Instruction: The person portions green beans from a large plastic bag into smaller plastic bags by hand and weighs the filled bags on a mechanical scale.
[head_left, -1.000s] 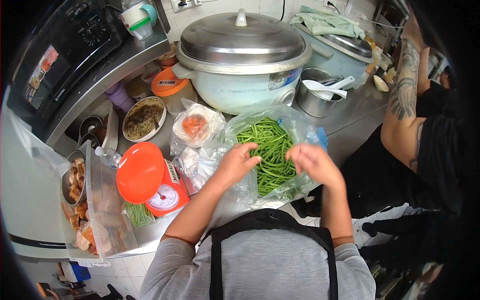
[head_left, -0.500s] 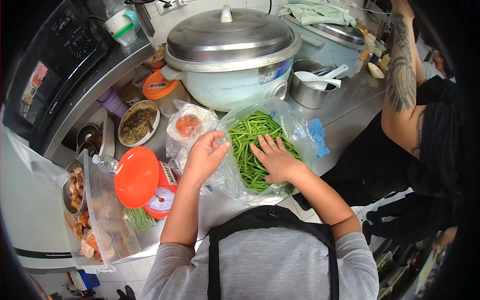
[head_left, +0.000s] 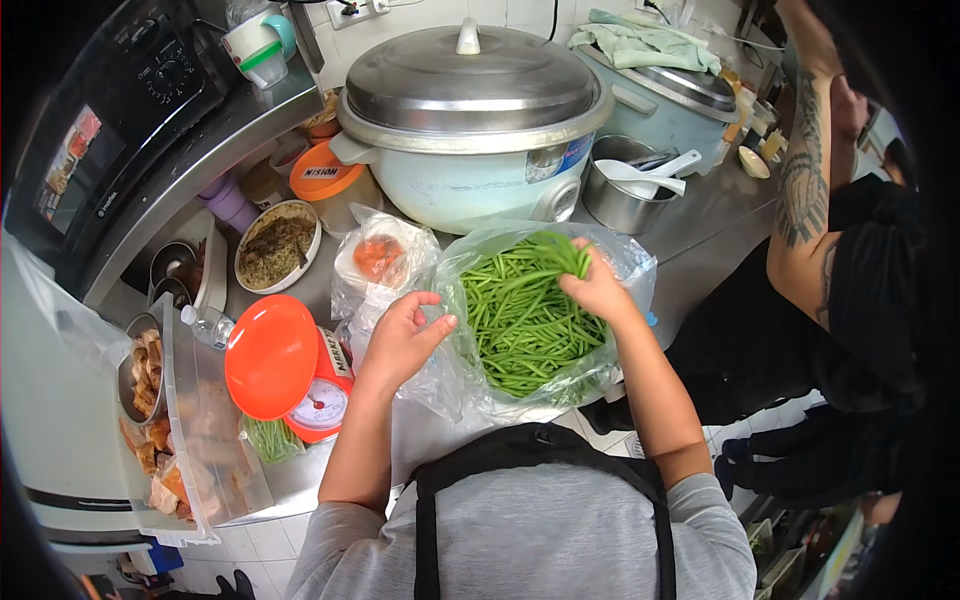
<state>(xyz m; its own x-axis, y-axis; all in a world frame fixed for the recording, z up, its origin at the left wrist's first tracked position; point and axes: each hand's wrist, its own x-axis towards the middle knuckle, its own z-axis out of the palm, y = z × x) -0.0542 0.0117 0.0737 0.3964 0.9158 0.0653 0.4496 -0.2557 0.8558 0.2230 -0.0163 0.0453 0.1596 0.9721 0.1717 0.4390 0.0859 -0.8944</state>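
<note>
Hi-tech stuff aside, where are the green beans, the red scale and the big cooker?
Green beans (head_left: 530,325): head view, middle of the pile.
Red scale (head_left: 284,366): head view, its pan.
Cooker (head_left: 472,108): head view, its lid.

Lidded cooker (head_left: 470,165); steel pot (head_left: 620,208) beside it, white utensils (head_left: 626,173) inside.

I wear a grey shirt (head_left: 555,520) of soft, marled cloth, paler and darker threads mixing in fine streaks. Its short sleeves match: the left sleeve (head_left: 345,540) and the right sleeve (head_left: 708,520) are the same plain grey, with light creases. My forearms are bare, and so are my left hand (head_left: 408,340) and right hand (head_left: 600,292), each with slim fingers and a rounded thumb. A broad black band (head_left: 540,445) curves over the top of the shirt, and from it a left strap (head_left: 428,540) and a right strap (head_left: 666,525) run down, flat, black and narrow.
</note>
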